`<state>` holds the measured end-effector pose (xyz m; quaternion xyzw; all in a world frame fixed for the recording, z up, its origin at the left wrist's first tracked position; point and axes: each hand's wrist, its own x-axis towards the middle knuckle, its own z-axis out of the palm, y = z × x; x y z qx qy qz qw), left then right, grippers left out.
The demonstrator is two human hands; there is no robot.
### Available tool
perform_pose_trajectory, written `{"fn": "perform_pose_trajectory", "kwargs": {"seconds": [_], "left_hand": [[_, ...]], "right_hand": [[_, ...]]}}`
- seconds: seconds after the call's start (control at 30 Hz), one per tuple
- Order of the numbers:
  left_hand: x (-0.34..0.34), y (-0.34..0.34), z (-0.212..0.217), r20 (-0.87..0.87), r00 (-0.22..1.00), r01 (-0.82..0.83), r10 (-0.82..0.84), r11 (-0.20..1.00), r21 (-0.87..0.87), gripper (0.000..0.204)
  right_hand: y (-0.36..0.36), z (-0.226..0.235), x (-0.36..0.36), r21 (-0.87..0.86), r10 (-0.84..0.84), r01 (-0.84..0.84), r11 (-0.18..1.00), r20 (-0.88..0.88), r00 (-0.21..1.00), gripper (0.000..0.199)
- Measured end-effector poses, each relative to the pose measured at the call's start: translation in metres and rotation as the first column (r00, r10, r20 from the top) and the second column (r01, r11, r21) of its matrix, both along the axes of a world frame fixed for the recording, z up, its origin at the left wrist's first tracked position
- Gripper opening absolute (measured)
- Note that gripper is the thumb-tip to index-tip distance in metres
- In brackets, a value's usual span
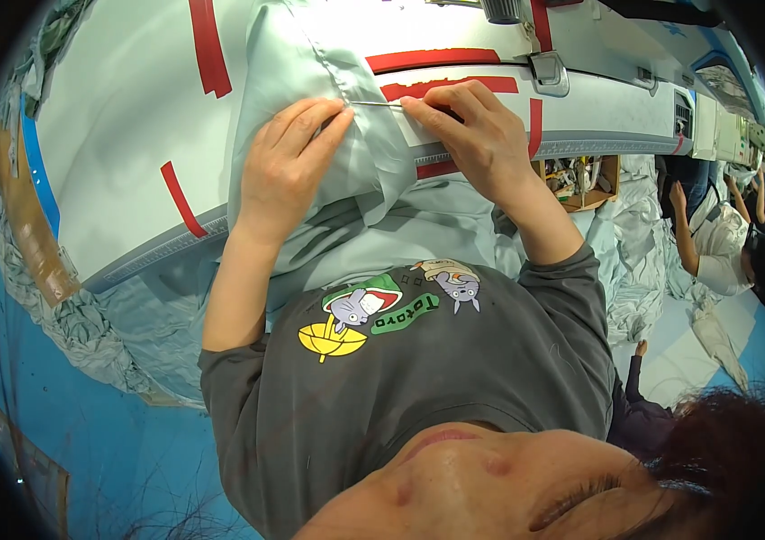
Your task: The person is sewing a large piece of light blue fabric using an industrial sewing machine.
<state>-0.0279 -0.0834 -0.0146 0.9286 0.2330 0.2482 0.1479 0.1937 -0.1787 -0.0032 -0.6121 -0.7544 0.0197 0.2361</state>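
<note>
A length of pale green satin-like fabric (279,67) lies over the white sewing table, with a puckered seam running down it. Beside that seam my left hand (285,157) is closed, thumb and fingertips pinching the cloth. From the right, my right hand (477,135) grips a thin, straight metal tool (371,103) between thumb and fingers. Its far tip meets the fabric right by my left fingertips; whether it is a needle-like pick or tweezers, I cannot make out. The fabric's lower end hangs over the table's front edge.
Red tape strips (209,49) mark the white tabletop (121,117), and a ruler strip (166,236) follows its front edge. Part of a sewing machine (548,72) stands at the upper right. A wooden drawer of small items (583,180) sits below; bunched fabric (639,211) and other people are farther right.
</note>
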Motion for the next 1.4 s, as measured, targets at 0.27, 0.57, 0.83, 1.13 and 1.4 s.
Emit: {"fn": "perform_pose_trajectory", "kwargs": {"seconds": [0.27,0.57,0.83,1.13,1.4], "left_hand": [[0.000,0.001,-0.001,0.024,1.000,0.011,-0.010,1.000,-0.010,0.029],[-0.002,-0.001,-0.001,0.096,0.995,-0.005,0.018,0.992,-0.130,0.027],[-0.002,0.002,0.001,0.092,0.996,0.016,-0.003,0.989,-0.147,0.027],[-0.002,0.000,0.002,0.099,0.995,0.017,-0.002,0.989,-0.149,0.026],[-0.006,0.001,-0.003,0.112,0.994,0.028,-0.007,0.983,-0.183,0.031]], "right_hand": [[0.002,0.001,-0.001,-0.009,0.006,-0.006,1.000,0.005,1.000,0.044],[0.006,-0.001,-0.006,-0.067,-0.008,-0.002,0.998,-0.156,0.988,0.040],[0.006,0.025,-0.012,0.105,0.100,-0.009,0.994,-0.917,0.387,0.022],[0.034,-0.002,-0.036,-0.148,-0.069,0.004,0.989,-0.439,0.896,0.017],[0.049,0.002,-0.042,-0.056,0.074,-0.110,0.992,-0.446,0.892,0.015]]}}
